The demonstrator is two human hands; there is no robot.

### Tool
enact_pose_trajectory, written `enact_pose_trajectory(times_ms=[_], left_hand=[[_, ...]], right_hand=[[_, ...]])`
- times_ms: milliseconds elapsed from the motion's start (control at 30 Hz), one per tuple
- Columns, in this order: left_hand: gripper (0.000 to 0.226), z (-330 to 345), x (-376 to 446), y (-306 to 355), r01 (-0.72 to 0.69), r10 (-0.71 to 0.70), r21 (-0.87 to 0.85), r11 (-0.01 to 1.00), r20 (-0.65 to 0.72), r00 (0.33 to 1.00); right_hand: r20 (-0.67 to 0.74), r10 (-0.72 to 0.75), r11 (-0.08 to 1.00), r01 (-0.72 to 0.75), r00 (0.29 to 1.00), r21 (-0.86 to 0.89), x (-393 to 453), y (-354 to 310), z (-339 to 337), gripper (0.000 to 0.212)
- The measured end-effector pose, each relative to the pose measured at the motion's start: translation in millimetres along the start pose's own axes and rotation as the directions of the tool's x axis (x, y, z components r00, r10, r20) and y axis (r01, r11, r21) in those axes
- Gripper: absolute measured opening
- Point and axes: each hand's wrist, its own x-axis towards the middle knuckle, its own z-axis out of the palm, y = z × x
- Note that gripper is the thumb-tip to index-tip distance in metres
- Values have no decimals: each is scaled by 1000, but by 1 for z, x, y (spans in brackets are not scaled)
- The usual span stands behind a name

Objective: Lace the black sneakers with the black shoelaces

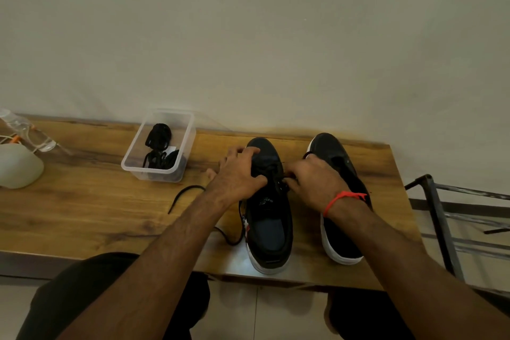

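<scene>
Two black sneakers with white soles stand side by side on the wooden table, toes to the wall. My left hand grips the toe part of the left sneaker. My right hand pinches a black shoelace at that sneaker's eyelets, and its wrist covers part of the right sneaker. The shoelace's loose end trails over the table to the left and loops back near the sneaker's heel.
A clear plastic box with more black laces stands at the back left of the sneakers. A white rounded object and a clear plastic item lie at the far left. A metal rack stands right of the table.
</scene>
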Motion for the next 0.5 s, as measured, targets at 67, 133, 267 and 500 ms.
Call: enact_pose_trajectory(times_ms=[67, 133, 267, 500], left_hand=[[72, -1, 0, 0, 4, -4, 17, 1000, -18, 1000], [73, -2, 0, -1, 13, -12, 26, 1000, -21, 1000], [73, -1, -2, 1, -2, 2, 16, 1000, 2, 1000], [56, -16, 0, -9, 95, -37, -273, 957, 212, 977]], right_hand=[[23, 33, 999, -33, 999, 11, 2, 5, -4, 18], [76, 55, 998, -55, 996, -3, 4, 16, -13, 18], [148, 66, 998, -66, 987, -6, 7, 30, -21, 18], [216, 15, 1000, -19, 976, 17, 4, 31, -24, 49]])
